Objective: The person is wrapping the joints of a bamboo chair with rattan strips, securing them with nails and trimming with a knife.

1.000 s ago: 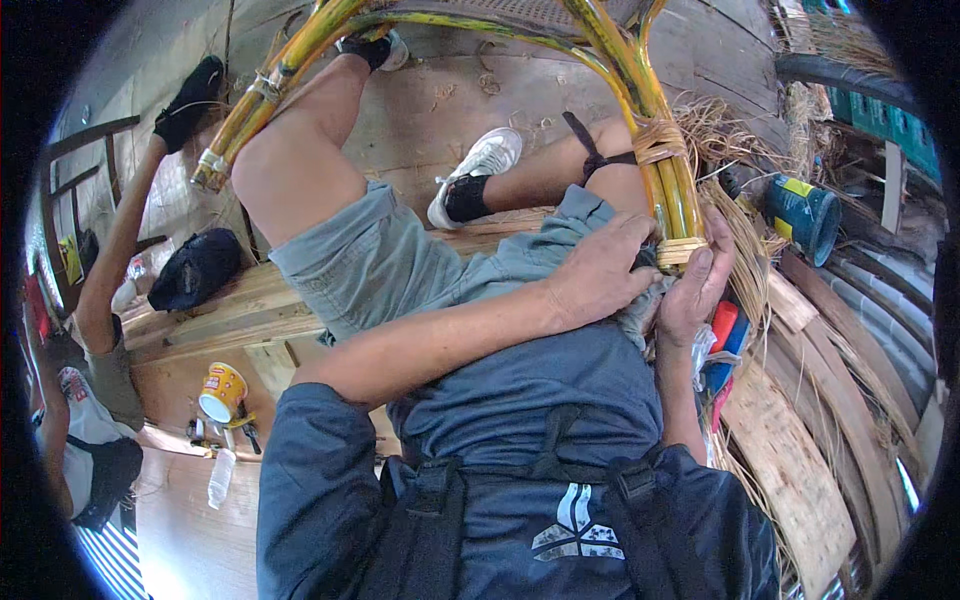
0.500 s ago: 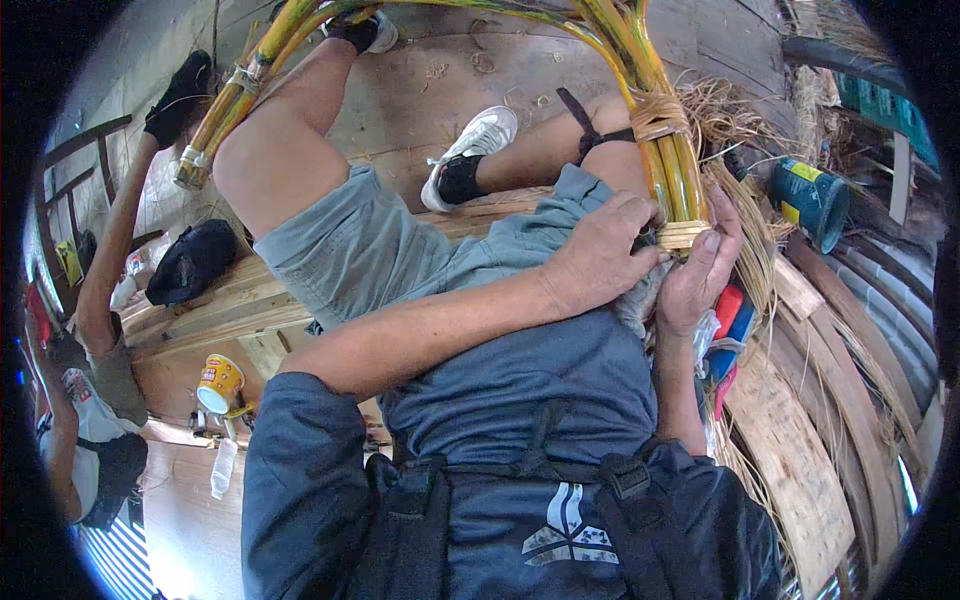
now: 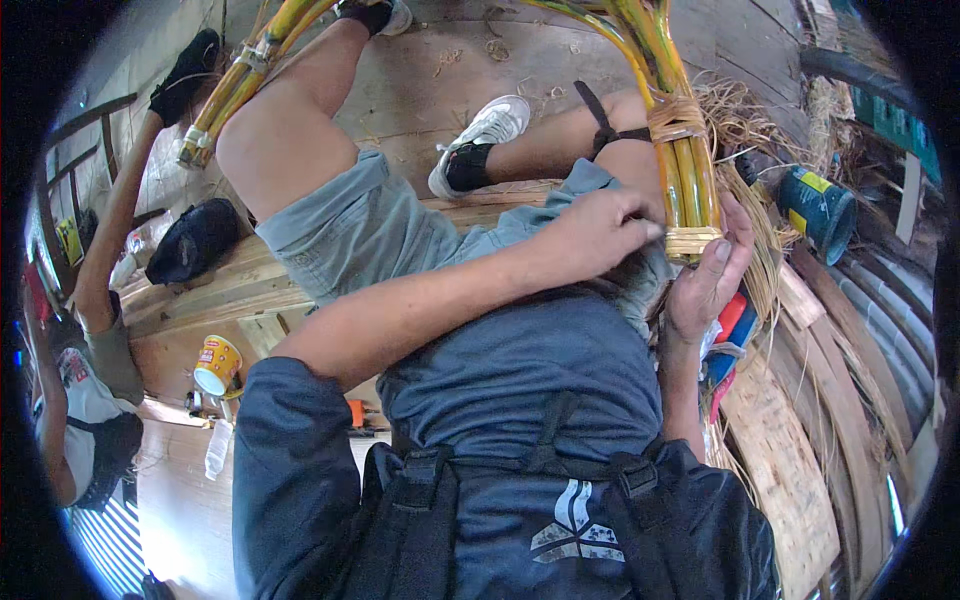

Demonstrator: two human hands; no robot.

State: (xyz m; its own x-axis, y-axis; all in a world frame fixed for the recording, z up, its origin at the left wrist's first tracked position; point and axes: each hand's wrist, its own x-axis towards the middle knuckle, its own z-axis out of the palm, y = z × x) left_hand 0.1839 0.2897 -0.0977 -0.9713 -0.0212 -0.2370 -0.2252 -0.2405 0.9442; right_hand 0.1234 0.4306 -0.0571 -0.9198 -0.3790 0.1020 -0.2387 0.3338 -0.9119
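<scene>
A glossy bundle of yellow-green canes point(image 3: 686, 170) lies against my bent leg. Pale flat strips wrap it in two places: an upper binding point(image 3: 676, 118) and a lower binding point(image 3: 692, 241) at its near end. My right hand point(image 3: 703, 285) grips that end from the right, its thumb beside the lower binding and its fingers partly behind the canes. Just left of the same binding is my left hand point(image 3: 597, 235), fingers curled and pressed together; whatever they pinch is hidden. A second tied cane end point(image 3: 196, 145) of the frame rests by my other knee.
Loose fibre strips point(image 3: 740, 110) and a dark green container point(image 3: 818, 212) lie at the right, near wooden boards point(image 3: 775, 440). Red-and-blue handled tools point(image 3: 733, 330) are by my right wrist. At the left are a yellow cup point(image 3: 217, 365), a black cap point(image 3: 193, 241) and another person point(image 3: 100, 380).
My left hand has drawn slightly left, off the lower binding, with its fingers curled. My right hand keeps its hold on the canes. The whole view has shifted a little.
</scene>
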